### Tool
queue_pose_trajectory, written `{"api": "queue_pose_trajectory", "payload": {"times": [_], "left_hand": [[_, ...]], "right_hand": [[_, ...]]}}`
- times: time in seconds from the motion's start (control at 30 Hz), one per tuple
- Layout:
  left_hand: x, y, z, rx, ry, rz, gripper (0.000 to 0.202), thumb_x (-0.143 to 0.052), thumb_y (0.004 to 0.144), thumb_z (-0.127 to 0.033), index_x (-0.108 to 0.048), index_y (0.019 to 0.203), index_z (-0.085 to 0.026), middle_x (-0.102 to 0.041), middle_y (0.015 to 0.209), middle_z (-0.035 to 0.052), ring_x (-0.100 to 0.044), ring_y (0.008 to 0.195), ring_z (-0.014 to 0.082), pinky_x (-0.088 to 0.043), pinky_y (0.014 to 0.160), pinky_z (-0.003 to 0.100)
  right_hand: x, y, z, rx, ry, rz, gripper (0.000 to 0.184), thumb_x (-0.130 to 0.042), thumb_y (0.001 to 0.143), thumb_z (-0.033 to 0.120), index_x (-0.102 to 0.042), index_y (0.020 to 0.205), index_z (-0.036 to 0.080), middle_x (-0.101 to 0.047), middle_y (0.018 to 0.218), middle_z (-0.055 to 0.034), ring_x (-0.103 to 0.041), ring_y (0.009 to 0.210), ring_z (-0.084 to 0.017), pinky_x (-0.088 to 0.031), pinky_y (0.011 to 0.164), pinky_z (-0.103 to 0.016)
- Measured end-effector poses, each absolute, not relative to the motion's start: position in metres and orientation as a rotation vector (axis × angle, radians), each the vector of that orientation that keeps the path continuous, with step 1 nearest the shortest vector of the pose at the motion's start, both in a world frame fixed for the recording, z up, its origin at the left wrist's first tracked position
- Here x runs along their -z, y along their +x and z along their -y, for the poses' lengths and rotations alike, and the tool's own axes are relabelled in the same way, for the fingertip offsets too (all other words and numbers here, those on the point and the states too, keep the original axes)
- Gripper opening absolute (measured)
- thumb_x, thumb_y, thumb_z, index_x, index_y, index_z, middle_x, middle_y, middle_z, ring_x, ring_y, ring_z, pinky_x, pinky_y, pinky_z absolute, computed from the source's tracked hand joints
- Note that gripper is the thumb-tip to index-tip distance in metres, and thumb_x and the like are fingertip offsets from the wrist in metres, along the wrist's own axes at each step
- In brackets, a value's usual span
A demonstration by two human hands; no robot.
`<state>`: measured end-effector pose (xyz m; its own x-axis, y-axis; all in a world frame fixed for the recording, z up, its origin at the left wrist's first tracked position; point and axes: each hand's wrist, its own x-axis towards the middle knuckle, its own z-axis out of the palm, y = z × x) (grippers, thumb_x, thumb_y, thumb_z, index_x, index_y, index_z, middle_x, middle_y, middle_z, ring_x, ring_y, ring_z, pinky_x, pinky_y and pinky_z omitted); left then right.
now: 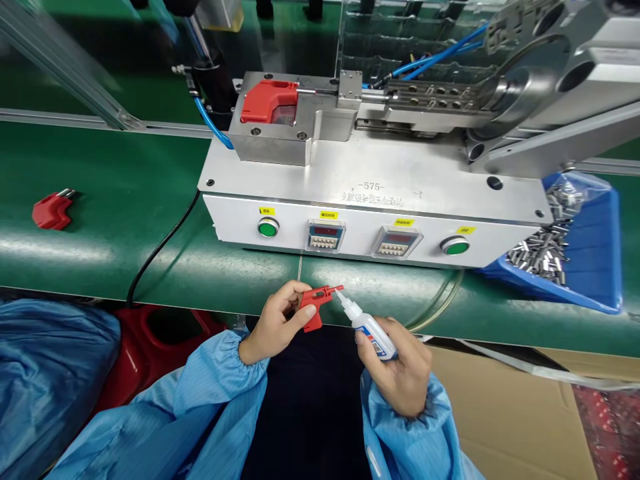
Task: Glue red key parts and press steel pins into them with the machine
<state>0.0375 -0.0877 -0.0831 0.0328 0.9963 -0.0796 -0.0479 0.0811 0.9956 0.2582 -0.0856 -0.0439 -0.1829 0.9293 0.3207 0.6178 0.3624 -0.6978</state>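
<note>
My left hand [274, 321] is closed on a small red plastic part [317, 304], held just below the edge of the green belt. My right hand [400, 369] grips a small white glue bottle [369, 325], tilted so its nozzle tip touches the right end of that red part. Both wrists wear blue sleeves. A second red part [269, 100] sits clamped in the fixture of the silver machine [370, 180] ahead. A third red part with a metal pin [53, 209] lies on the belt at far left.
The machine's front panel has two green buttons [269, 228] and two digital counters. A blue tray [590, 253] of several small metal pins sits at right. A black cable [160, 250] crosses the green belt. A red container [150, 347] and a cardboard box [515, 413] lie below.
</note>
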Motion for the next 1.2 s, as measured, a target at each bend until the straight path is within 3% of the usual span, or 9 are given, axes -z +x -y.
{"api": "queue_pose_trajectory", "payload": {"times": [0.9,1.2], "left_hand": [[0.0764,0.0341,0.0835,-1.136,1.030,-1.166,0.041,-0.071,0.095,-0.059,-0.066,0.098,-0.018,-0.066,0.073,-0.0007,-0.057,0.060,0.0128,-0.044,0.056,0.023],[0.0794,0.0328,0.0851,-1.134,1.045,-1.151,0.039,-0.070,0.097,-0.057,-0.066,0.099,-0.018,-0.064,0.073,-0.0008,-0.054,0.059,0.0123,-0.042,0.056,0.023]], "right_hand": [[0.0448,0.2573,0.0848,-0.406,-1.308,2.000,0.008,-0.064,0.101,0.029,-0.068,0.099,0.022,-0.063,0.070,-0.0014,-0.058,0.056,-0.017,-0.050,0.058,-0.030],[0.0453,0.2562,0.0828,-0.380,-1.251,1.995,0.003,-0.067,0.098,0.022,-0.068,0.100,0.022,-0.064,0.072,-0.0011,-0.057,0.057,-0.016,-0.050,0.058,-0.029]]}}
